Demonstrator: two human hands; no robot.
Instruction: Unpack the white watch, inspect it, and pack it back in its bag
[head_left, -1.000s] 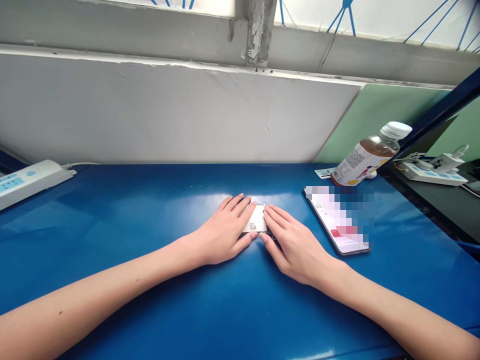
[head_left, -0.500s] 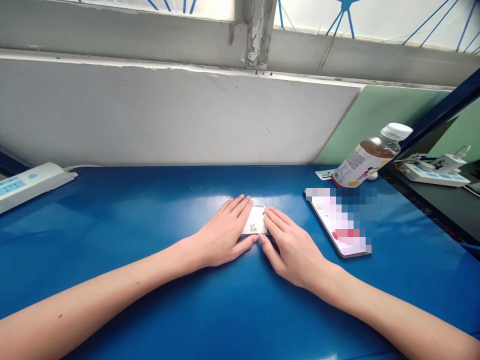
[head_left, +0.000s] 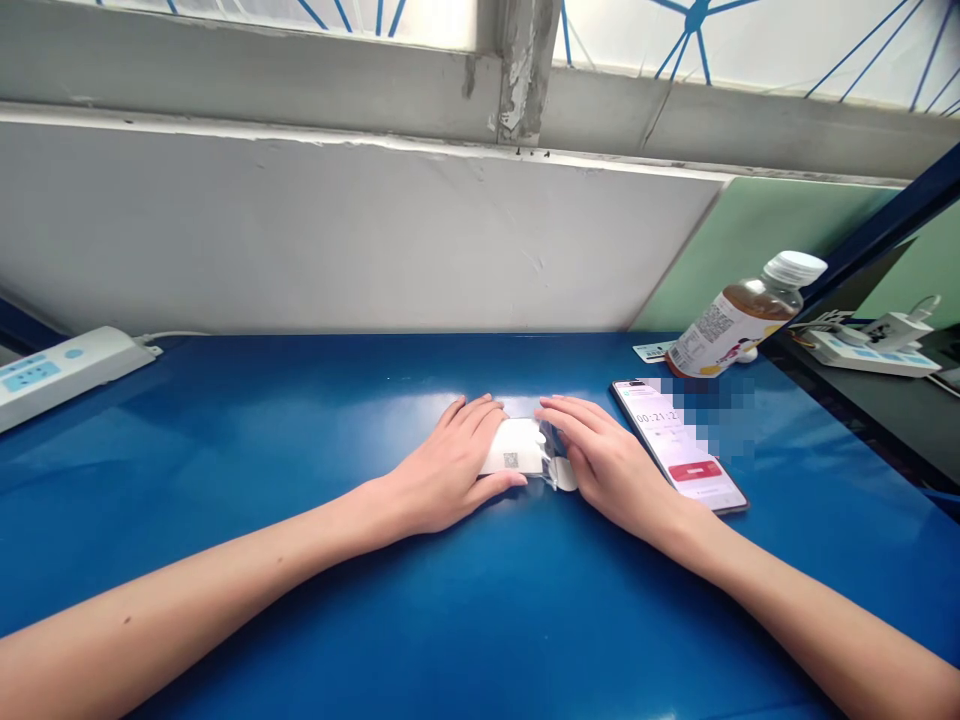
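Observation:
A small flat white packet with a square printed code lies on the blue table, its right end wrapped in crinkled clear plastic. My left hand rests over the packet's left part, fingers stretched out flat and thumb along its near edge. At the other end, my right hand reaches over the clear plastic with its fingers extended and slightly bent. Its thumb is partly hidden. Beside that hand, a small white rounded piece shows at the plastic's end; I cannot tell whether it is attached.
Right of my right hand lies a phone with its screen lit. Behind it stands a bottle with a white cap, near a small card. A power strip sits at the left; another power strip is at the far right.
My right hand has shifted right, off the packet's middle, uncovering its plastic end and the white rounded piece. My left hand stays in nearly the same place.

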